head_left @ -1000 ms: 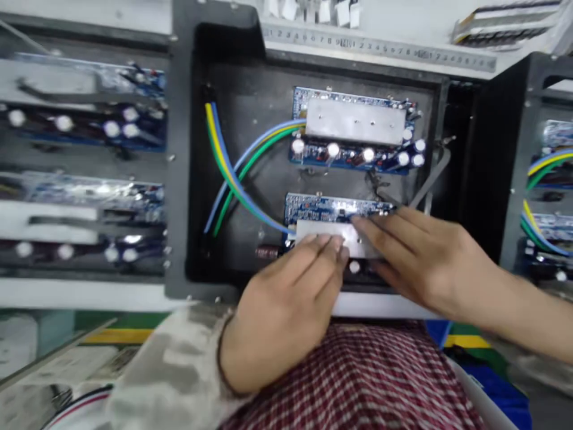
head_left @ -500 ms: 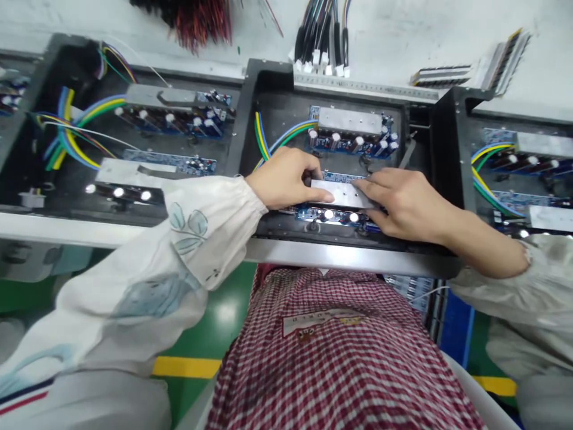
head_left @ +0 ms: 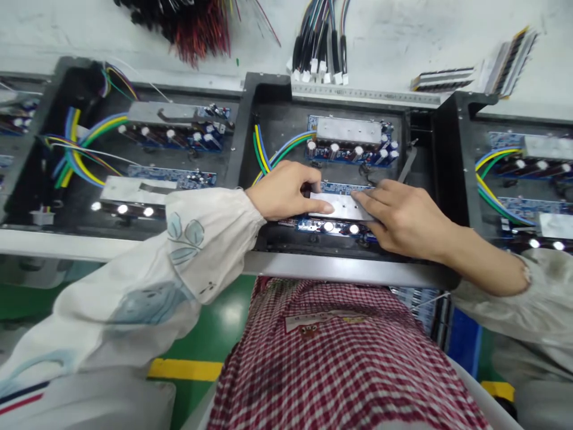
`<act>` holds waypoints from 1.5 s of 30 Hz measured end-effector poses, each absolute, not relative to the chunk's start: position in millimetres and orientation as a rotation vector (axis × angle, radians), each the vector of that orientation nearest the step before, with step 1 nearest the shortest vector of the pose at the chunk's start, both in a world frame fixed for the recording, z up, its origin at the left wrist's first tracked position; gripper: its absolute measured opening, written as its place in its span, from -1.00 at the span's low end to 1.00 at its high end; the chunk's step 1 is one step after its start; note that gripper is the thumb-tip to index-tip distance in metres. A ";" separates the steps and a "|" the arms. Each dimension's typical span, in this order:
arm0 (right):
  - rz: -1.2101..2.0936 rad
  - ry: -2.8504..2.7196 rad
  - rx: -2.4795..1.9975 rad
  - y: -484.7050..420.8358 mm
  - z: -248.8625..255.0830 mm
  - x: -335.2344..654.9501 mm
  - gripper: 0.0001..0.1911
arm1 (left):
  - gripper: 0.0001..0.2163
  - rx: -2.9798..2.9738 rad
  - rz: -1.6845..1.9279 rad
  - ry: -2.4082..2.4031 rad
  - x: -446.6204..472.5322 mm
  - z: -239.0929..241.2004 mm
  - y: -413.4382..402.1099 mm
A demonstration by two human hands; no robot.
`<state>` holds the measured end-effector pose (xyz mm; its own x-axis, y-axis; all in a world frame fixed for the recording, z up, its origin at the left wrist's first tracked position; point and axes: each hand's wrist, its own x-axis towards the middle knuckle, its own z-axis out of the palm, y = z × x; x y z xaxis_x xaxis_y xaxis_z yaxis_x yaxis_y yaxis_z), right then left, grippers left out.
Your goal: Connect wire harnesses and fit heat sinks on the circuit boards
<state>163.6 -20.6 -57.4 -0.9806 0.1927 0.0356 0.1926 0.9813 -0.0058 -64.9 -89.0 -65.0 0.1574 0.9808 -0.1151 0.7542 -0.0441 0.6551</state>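
A black metal housing (head_left: 268,239) lies in front of me with two blue circuit boards inside. My left hand (head_left: 284,191) and my right hand (head_left: 398,218) both rest on the near circuit board (head_left: 342,209), fingers pressed on its silver heat-sink plate from either end. The left hand's fingers curl over the plate's left end; the right hand's fingers lie flat along its right end. The far circuit board (head_left: 349,140) sits behind, with blue, yellow and green wires (head_left: 268,152) curving off to the left.
Similar housings with boards and wires stand to the left (head_left: 134,161) and right (head_left: 519,173). Bundles of red-black wires (head_left: 197,24) and connector leads (head_left: 320,48) lie on the white bench behind, with a steel ruler (head_left: 371,94). Below are my checked apron and a green floor.
The view pulled back from a close look at the housing to a wider one. My left hand shifted from the plate's middle to its left end; both hands stay on the near board.
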 end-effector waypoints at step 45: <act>0.239 -3.173 -0.355 -6.4 -44.2 165.4 -0.59 | -0.66 1.819 0.481 1.663 -65.2 -68.7 -92.0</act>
